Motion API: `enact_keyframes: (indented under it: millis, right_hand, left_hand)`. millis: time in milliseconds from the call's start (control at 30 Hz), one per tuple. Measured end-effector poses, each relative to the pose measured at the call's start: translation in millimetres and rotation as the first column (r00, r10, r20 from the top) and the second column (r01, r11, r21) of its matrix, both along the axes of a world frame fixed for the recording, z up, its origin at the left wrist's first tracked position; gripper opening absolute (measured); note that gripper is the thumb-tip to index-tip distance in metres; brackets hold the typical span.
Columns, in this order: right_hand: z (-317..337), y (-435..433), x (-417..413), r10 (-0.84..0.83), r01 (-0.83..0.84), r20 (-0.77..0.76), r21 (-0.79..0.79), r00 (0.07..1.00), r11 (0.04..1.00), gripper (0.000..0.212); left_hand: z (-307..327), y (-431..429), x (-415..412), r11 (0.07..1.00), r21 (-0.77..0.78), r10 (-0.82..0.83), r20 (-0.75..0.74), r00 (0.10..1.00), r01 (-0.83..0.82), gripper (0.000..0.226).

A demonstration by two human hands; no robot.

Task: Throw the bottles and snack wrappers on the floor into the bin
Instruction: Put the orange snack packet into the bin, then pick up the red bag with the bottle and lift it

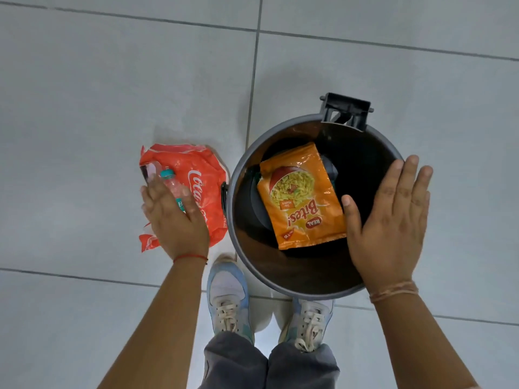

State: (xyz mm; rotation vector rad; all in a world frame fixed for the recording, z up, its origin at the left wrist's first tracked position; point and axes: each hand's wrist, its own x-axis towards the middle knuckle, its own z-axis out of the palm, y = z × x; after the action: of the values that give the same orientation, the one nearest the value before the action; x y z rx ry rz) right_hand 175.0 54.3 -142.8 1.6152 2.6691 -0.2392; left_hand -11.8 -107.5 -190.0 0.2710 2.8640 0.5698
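I log: grey bin [238,175], orange-yellow snack packet [302,197], red wrapper [202,175] with white script, teal-capped bottle [171,181], pale grey tiles [112,80].

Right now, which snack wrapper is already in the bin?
The orange wrapper lies inside the bin. The red wrapper is still on the floor beside it, under the left hand.

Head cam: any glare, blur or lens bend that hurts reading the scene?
Head view: soft even light, with faint shadows beside the bin and the shoes; tile lines bow from the wide lens; a pale glare patch sits on the floor between the shoes; the snack packet print is sharp; the bottle under the left hand looks slightly soft.
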Motion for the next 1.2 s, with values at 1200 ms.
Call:
enact_keyframes:
  millis: [1200]
  right_hand:
    - [1,1,1,-0.048,0.046,-0.139,-0.019,0.989,0.999,0.060]
  left_hand:
    - [15,102,114,0.899,-0.094,-0.309,0.559,0.770,0.428,0.081]
